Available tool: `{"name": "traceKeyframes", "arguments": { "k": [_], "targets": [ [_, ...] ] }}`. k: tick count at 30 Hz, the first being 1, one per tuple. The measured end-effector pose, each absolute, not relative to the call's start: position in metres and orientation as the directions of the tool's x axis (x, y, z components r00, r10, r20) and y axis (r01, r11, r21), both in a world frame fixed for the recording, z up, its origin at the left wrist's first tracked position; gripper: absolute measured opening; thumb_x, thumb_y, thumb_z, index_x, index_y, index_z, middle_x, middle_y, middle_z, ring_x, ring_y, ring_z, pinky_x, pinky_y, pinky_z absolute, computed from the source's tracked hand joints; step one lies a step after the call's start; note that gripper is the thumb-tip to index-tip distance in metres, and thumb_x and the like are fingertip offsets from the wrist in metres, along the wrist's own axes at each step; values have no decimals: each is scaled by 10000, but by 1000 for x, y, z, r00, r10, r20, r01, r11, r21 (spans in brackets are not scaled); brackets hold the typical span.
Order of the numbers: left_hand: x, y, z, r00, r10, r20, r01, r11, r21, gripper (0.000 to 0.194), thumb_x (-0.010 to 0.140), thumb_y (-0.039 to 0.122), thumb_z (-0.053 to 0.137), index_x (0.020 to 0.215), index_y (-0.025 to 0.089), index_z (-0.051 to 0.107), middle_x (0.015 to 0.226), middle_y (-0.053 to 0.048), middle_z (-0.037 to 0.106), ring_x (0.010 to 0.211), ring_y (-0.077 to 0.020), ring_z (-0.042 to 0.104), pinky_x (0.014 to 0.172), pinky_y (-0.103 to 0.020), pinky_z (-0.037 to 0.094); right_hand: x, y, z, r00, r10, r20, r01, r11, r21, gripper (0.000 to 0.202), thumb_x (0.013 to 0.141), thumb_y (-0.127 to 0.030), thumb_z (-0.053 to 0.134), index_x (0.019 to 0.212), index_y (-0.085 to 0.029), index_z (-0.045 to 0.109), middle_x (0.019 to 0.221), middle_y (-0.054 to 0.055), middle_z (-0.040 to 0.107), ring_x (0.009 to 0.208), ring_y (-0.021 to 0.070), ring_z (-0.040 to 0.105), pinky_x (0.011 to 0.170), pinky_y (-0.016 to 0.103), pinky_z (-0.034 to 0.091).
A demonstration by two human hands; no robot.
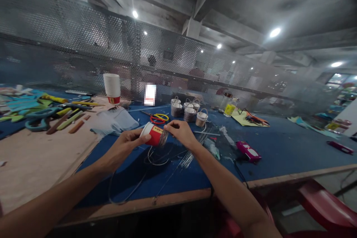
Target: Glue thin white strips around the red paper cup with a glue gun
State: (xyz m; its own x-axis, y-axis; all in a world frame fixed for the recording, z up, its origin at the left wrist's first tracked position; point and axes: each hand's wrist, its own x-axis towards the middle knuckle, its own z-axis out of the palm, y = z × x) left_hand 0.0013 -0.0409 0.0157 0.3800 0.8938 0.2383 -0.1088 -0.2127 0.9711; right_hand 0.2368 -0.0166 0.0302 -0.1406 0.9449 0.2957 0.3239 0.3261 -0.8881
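My left hand (pixel 128 142) is closed around the white rim end of a red and white paper cup (pixel 155 134), which lies tilted on its side above the blue table. A grey-brown band (pixel 164 138) wraps the cup's other end. At that end my right hand (pixel 178 131) has thumb and forefinger pinched together against the band's upper edge; what is between them is hidden. Below the cup a thin pale cord (pixel 157 164) lies in loops, trailing toward the table's front edge. Red-and-yellow-handled scissors (pixel 159 118) lie just behind the cup.
Several small wire-handled baskets (pixel 189 113) stand behind. A paper cup stack (pixel 112 87) is at the left, near scissors and tools (pixel 64 117). Thin wires (pixel 191 158) and a purple device (pixel 248 151) lie to the right. A perforated metal screen (pixel 167 59) closes the back.
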Motion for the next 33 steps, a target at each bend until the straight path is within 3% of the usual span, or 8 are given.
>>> {"name": "traceKeyframes", "arguments": {
  "k": [3, 11, 17, 26, 30, 33],
  "targets": [
    [3, -42, 19, 382, 894, 233, -119, -203, 972, 216, 867, 374, 825, 1023, 241, 890, 1072, -79, 861, 1011, -304, 740, 995, -399, 516, 237, -15, 30, -120, 952, 281, 262, 303, -916, 266, 849, -436, 732, 818, -173, 759, 643, -30, 637, 595, 125, 541, 597, 242, 430],
    [3, -40, 20, 367, 897, 246, -115, -219, 969, 195, 853, 338, 824, 1003, 230, 889, 1037, -84, 860, 1001, -296, 739, 991, -391, 517, 235, -16, 30, -100, 934, 343, 252, 357, -900, 252, 911, -407, 670, 811, -187, 739, 831, 21, 759, 840, 185, 700, 829, 286, 550],
    [5, -41, 22, 319, 918, 234, -127, -204, 971, 275, 803, 329, 867, 1054, 216, 857, 1052, -86, 853, 952, -273, 738, 910, -364, 540, 235, -14, 23, -117, 949, 293, 174, 310, -935, 283, 939, -462, 663, 849, -200, 721, 818, 14, 729, 736, 167, 688, 708, 273, 584],
    [6, -40, 22, 302, 946, 123, -220, -56, 974, 272, 760, 273, 855, 1016, 184, 832, 972, -68, 836, 803, -202, 702, 748, -274, 524, 232, -15, 14, -124, 947, 296, 229, 318, -920, 294, 950, -502, 680, 903, -220, 744, 944, 42, 790, 800, 196, 736, 629, 259, 591],
    [8, -39, 21, 266, 961, 74, -266, 0, 964, 279, 818, 415, 839, 938, 163, 824, 937, -87, 826, 793, -206, 708, 752, -287, 544, 231, -13, 10, -128, 934, 334, 271, 357, -894, 266, 967, -470, 669, 900, -226, 751, 928, 38, 793, 816, 200, 748, 652, 263, 588],
    [9, -40, 22, 220, 975, 41, -215, 8, 977, 328, 782, 504, 872, 869, 190, 829, 904, -79, 834, 783, -221, 721, 743, -302, 554, 229, -17, 12, -131, 934, 331, 283, 355, -891, 243, 969, -439, 670, 877, -225, 739, 909, 33, 787, 809, 199, 750, 642, 260, 579]
  ]
}}
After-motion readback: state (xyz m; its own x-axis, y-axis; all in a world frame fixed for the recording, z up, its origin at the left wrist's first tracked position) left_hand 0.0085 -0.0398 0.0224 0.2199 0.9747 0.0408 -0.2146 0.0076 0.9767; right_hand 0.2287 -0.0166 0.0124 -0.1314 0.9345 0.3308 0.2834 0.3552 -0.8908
